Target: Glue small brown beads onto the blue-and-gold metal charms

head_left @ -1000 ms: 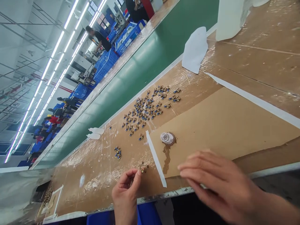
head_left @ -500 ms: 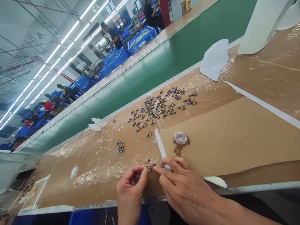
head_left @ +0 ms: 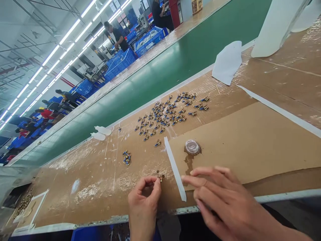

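Note:
My left hand [head_left: 145,197] is near the table's front edge, thumb and forefinger pinched on a small figurine [head_left: 161,180], which is mostly hidden by the fingertips. Two small dark round pieces [head_left: 160,173] lie just beyond those fingertips. To the right, my right hand [head_left: 223,197] is over the edge of the brown sheet, with its fingers stretched forward and somewhat apart. Nothing shows in its fingers. Its forefinger tip is close to a white tape strip [head_left: 173,167]. Past it sits a round shallow dish [head_left: 192,147] with a wet brown smear beside it.
Many small blue-and-gold figurines [head_left: 164,113] are spread at the table's middle, with a smaller cluster [head_left: 126,158] to the left. Two white bottles [head_left: 101,133] lie by the green belt [head_left: 150,87]. White paper [head_left: 227,63] rests at the right. Co-workers and blue crates [head_left: 150,40] are beyond.
My right hand has drawn away to the right from the left fingertips, uncovering the tape's lower end. My left hand keeps its pinch, shifted slightly. The whole view has shifted a little.

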The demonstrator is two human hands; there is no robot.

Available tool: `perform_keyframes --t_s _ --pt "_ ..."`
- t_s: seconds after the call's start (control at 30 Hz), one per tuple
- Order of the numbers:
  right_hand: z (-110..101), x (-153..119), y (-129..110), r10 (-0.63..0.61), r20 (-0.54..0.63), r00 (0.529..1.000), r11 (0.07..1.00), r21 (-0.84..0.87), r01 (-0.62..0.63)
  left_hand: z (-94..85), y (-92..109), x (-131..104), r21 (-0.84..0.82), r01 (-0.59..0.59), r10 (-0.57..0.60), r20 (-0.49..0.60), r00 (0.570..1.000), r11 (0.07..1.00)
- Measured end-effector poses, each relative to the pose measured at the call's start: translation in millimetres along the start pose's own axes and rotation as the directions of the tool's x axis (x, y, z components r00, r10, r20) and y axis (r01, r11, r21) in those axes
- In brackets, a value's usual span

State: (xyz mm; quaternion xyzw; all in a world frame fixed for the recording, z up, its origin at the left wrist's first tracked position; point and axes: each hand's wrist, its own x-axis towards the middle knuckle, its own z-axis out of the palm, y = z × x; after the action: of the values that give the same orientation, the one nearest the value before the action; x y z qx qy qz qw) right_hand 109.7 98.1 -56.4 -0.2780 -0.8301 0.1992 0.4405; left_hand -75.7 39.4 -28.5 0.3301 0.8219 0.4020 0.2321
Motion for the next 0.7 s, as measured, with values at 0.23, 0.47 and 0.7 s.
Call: perform_keyframes --t_s 0.23,0.47,0.7 --pt "6.7 -1.3 -4.1 0.001 0.003 1.000 1.000 -0.024 -0.001 -4.4 -10.5 5.5 -0.151 0.084 -0.094 -0.065 0.993 0.985" --pt "53.0 1.9 -15.3 -0.091 0.165 0.982 0.961 -0.245 0.130 -11.2 -20.0 11.9 -0.243 0.096 -0.120 -0.087 0.989 0.965" --pt "54.6 1.1 -15.2 -0.083 0.229 0.970 0.963 -0.233 0.138 -11.3 -20.8 9.7 -0.216 0.106 -0.121 -0.057 0.991 0.971"
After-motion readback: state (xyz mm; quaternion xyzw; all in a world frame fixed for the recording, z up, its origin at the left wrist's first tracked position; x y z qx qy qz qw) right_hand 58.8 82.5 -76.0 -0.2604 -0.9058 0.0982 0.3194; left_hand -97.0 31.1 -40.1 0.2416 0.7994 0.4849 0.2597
